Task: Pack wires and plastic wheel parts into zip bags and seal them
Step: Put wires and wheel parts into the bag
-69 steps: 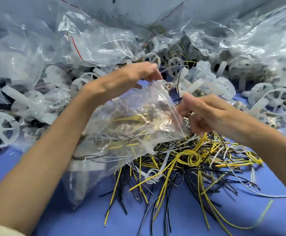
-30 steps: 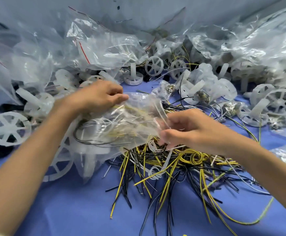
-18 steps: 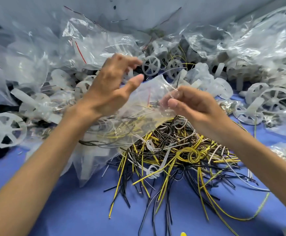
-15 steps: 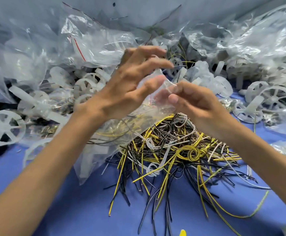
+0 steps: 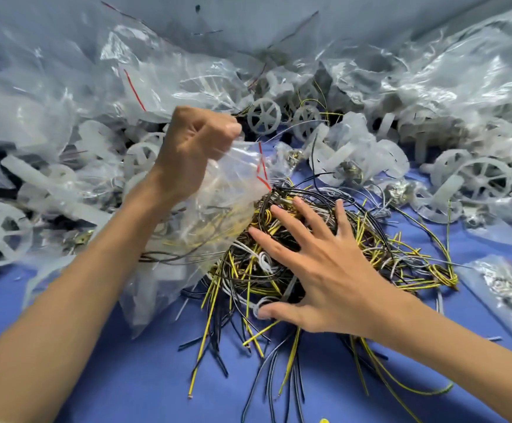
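My left hand (image 5: 196, 148) grips the top of a clear zip bag (image 5: 218, 215) with a red line at its mouth. The bag hangs tilted and holds yellow, black and white wires and a white plastic part. Its mouth faces right, toward a loose pile of yellow, black and white wires (image 5: 325, 257) on the blue table. My right hand (image 5: 318, 261) lies spread on that pile, fingers straight, pressing on the wires. White plastic wheel parts (image 5: 264, 117) lie scattered behind.
Heaps of clear plastic bags (image 5: 65, 87) fill the back and the left. More white wheels (image 5: 480, 178) and filled bags lie at the right. A small bag of metal parts (image 5: 508, 285) lies at the right edge. The blue table (image 5: 126, 377) shows in front.
My right hand let go of the bag's mouth and dropped flat onto the wire pile. My left hand closed into a fist on the bag's top and holds it alone.
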